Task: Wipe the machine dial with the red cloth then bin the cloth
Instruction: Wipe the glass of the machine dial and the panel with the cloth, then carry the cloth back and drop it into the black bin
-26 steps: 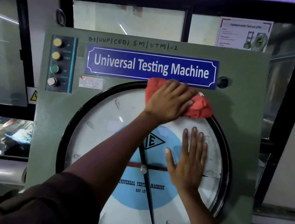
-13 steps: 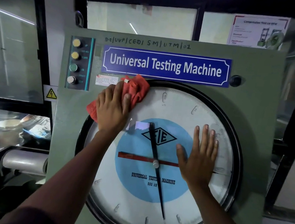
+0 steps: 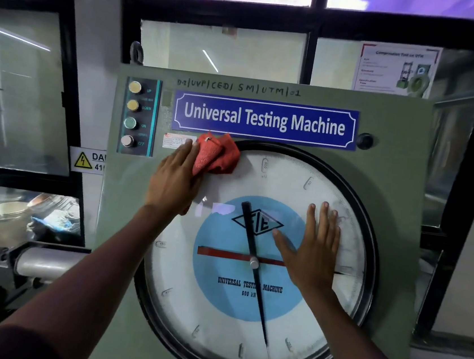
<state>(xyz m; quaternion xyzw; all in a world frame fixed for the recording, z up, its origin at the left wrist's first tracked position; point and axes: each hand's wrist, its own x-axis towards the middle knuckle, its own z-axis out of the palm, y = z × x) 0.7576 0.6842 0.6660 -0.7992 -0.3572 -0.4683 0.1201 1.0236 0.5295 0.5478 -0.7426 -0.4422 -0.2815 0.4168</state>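
Observation:
A large round dial (image 3: 208,317) with a white face, blue centre, black pointer and red pointer fills the front of the green machine panel (image 3: 392,179). My left hand (image 3: 175,182) presses the crumpled red cloth (image 3: 217,156) against the dial's upper-left rim, the cloth bunched above my fingers just below the blue nameplate. My right hand (image 3: 311,251) lies flat with fingers spread on the right half of the dial glass, holding nothing. No bin is in view.
A column of push buttons (image 3: 132,115) sits at the panel's upper left, a black knob (image 3: 365,140) at upper right. A blue "Universal Testing Machine" nameplate (image 3: 264,119) is above the dial. Left of the machine: a hazard sticker (image 3: 86,159), a paper roll (image 3: 43,263), glass windows behind.
My left hand has swept the red cloth from the dial's top right across to its upper-left rim, then slightly upward. My right hand has stayed flat on the glass.

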